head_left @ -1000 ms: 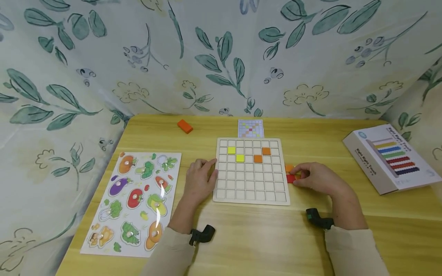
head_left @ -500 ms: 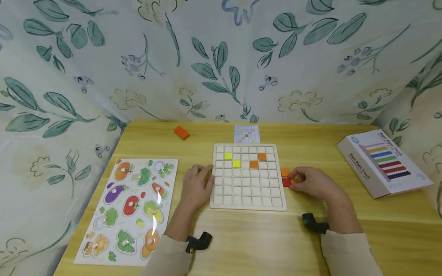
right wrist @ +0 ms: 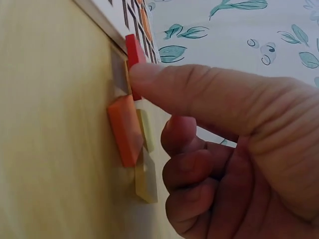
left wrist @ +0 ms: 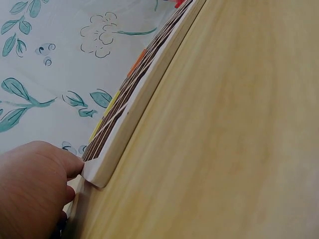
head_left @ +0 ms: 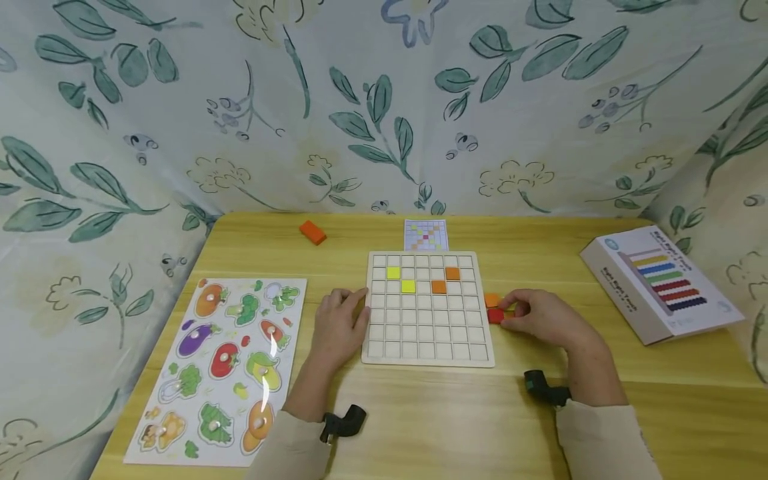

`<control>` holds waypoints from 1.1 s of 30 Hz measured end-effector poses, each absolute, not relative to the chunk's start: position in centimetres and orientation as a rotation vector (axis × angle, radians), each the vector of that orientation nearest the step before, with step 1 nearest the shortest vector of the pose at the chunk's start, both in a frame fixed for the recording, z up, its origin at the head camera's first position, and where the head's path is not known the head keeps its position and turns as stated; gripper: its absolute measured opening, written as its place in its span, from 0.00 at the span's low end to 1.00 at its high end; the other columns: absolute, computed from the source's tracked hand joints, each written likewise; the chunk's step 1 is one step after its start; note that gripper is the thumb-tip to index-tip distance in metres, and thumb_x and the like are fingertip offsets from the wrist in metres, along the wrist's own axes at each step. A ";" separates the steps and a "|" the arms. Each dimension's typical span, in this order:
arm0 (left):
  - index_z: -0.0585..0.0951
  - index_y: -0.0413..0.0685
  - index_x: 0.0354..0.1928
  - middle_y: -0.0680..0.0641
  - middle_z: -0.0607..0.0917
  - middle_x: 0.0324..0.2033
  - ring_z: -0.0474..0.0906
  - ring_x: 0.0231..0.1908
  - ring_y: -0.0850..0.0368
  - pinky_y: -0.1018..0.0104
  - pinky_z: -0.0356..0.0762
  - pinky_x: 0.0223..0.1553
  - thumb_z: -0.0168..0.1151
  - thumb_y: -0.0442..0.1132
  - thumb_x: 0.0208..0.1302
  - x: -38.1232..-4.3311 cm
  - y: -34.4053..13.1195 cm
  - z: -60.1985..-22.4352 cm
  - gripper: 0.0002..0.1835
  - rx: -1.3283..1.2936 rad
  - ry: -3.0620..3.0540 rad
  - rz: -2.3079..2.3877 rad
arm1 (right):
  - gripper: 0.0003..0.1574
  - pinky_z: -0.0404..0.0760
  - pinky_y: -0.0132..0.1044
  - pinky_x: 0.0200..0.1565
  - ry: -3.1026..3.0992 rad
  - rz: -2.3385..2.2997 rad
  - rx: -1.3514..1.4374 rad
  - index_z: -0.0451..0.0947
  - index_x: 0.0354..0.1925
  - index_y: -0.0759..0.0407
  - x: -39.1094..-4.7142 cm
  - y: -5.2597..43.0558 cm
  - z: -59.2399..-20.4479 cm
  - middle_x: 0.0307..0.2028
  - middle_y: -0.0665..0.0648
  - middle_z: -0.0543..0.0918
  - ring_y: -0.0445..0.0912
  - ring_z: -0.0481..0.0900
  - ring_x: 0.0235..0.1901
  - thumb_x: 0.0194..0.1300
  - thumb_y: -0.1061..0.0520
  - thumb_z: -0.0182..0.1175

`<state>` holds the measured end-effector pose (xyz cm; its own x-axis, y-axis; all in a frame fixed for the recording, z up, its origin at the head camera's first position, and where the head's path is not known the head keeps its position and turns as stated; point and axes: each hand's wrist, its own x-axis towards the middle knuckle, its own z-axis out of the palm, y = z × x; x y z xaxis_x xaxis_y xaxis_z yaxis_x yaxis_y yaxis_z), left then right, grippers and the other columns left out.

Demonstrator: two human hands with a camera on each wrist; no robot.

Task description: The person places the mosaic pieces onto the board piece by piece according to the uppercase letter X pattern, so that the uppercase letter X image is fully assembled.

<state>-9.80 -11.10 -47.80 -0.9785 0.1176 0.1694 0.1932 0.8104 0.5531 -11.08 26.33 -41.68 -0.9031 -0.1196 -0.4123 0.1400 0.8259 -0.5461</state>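
Observation:
A pale wooden grid board lies on the table, with yellow and orange square tiles in some of its cells. Along its left edge rests my left hand, fingertips touching the side; the left wrist view shows a digit at the board's corner. Just right of the board, my right hand pinches a red tile, thumb over its face; the index fingertip is hidden in the right wrist view. Beneath that hand lie an orange tile and yellowish tiles.
A small printed pattern card lies behind the board. Farther left is an orange block. A vegetable puzzle board occupies the table's left side, and a white box stands at the right. A leaf-patterned cloth hangs behind.
The head view has shifted slightly, moving the scene down and left. My right fingers have shifted slightly at the red tile; my left hand stays at the board's edge.

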 end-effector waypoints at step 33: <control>0.81 0.52 0.65 0.43 0.78 0.49 0.72 0.47 0.46 0.46 0.72 0.54 0.58 0.45 0.74 -9.7 -11.1 -47.6 0.21 -0.249 -2.862 -0.897 | 0.13 0.75 0.36 0.36 2.647 -0.954 -0.219 0.81 0.49 0.53 -11.8 18.1 -41.4 0.33 0.54 0.79 0.48 0.75 0.35 0.67 0.56 0.68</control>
